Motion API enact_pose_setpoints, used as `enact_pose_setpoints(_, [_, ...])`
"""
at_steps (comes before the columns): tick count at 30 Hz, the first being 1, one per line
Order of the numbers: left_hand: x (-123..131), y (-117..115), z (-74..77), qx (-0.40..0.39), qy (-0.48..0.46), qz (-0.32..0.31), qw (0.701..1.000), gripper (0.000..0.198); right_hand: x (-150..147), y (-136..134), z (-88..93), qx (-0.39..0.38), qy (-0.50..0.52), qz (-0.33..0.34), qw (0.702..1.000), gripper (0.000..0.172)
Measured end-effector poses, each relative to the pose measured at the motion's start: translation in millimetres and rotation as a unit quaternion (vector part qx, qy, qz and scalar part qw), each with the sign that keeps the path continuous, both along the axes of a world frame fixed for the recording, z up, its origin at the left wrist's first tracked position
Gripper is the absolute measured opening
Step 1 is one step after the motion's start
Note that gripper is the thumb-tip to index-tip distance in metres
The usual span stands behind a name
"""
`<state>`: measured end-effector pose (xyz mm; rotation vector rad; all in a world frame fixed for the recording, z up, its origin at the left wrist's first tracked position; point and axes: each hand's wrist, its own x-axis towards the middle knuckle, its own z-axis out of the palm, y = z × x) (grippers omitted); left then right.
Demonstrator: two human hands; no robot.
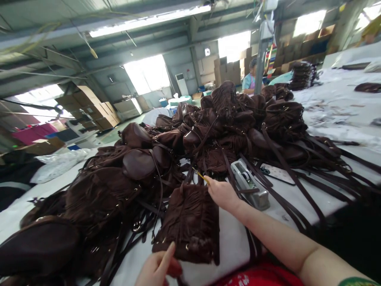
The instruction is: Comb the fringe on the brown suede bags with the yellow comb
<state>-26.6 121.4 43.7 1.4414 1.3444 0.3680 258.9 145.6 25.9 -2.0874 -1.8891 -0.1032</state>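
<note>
Red garment (262, 277), one | left hand (157, 267) at one brown bag (190, 222), grip unclear | right hand (222, 192) holding one yellow tool (203, 177)

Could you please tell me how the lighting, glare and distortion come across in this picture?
Head view: windows washed out to white; ceiling light glaring; room tilted, wide-angle stretch towards the edges; dark brown bags losing fold detail in shadow.

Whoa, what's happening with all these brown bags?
A person has one dark brown bag in front of them on a white table. Their right hand holds a thin yellow tool near the bag's far end; the left hand is by the near edge, but I can't tell if it's gripping. More brown bags are heaped behind it and to the left.
</note>
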Motion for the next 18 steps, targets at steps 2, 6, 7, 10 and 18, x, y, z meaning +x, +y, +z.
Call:
enact_pose_setpoints(2, [1.2,6.5,31.9,0.152,0.097,0.028,0.983,0.053,-2.4,-5.4,2.6,0.026,0.022,0.013,0.999,0.041])
enact_pose_setpoints(6, [58.0,26.7,57.1,0.337,-0.021,0.078,0.938,0.037,-8.5,-16.7,4.9,0.052,0.069,0.032,0.996,0.039])
enact_pose_setpoints(7, [78.4,32.7,53.2,0.310,-0.075,0.042,0.947,0.036,-10.1,-19.4,5.0,0.053,0.074,0.041,0.995,0.039])
enact_pose_setpoints(10, [129.7,44.9,29.6,0.277,-0.153,-0.031,0.948,0.031,-15.5,-25.5,4.3,0.044,0.079,0.039,0.995,0.038])
enact_pose_setpoints(18, [147.7,13.3,-9.4,0.375,0.012,-0.076,0.924,0.019,8.1,2.4,16.8,-0.080,0.068,-0.129,0.986,0.035])
